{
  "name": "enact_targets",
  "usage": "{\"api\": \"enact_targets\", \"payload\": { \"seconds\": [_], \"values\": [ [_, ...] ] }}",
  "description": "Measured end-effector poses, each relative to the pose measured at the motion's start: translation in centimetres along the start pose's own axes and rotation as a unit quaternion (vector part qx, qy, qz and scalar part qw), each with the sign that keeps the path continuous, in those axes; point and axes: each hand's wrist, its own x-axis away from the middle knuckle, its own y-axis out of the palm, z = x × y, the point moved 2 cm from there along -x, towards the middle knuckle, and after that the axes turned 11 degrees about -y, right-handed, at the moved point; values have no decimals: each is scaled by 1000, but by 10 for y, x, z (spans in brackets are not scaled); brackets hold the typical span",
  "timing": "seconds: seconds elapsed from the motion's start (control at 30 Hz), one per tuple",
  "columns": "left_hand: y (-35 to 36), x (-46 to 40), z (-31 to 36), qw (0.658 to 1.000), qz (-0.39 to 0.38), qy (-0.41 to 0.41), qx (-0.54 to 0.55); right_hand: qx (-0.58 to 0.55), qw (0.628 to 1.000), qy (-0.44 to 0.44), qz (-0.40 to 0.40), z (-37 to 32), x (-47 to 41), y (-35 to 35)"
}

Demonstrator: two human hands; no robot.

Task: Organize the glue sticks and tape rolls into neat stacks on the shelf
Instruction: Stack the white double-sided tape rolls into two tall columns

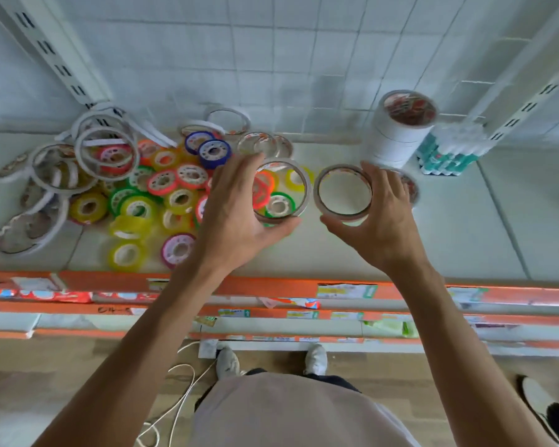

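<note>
Above the pale shelf (449, 227), left of the tall white tape stack (397, 137), each hand grips one thin white tape ring: left hand (236, 214) on left ring (299, 175), right hand (388, 221) on right ring (342, 191). Bare shelf lies right.

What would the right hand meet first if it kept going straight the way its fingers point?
Most likely the tall stack of white tape rolls, which stands just beyond the fingertips of the right hand holding a tape ring. Depth is unclear.

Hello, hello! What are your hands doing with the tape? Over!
Left hand grips one white tape ring; right hand grips another. White stack stands behind. Loose colored rolls piled left.
</note>
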Motion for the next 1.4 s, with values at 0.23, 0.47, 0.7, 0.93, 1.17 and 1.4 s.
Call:
{"api": "enact_targets", "payload": {
  "seconds": [0.23, 0.47, 0.7, 0.93, 1.17, 1.4],
  "values": [
    [63, 7, 53, 998, -20, -17, 53, -3, 1000, 16, 0, 68, 15, -40],
    [79, 18, 59, 997, -56, -34, 27, -30, 998, 49, 0, 94, 8, -38],
    [74, 25, 58, 997, -57, -43, 27, -50, 997, 57, 5, 98, 2, -31],
    [81, 35, 62, 995, -72, -56, 50, -44, 997, 61, -5, 99, 2, -29],
    [87, 41, 64, 994, -83, -53, 56, -44, 997, 69, 6, 101, 3, -28],
    [87, 41, 67, 994, -82, -49, 56, -44, 997, 70, 5, 102, 3, -26]
  ]
}}
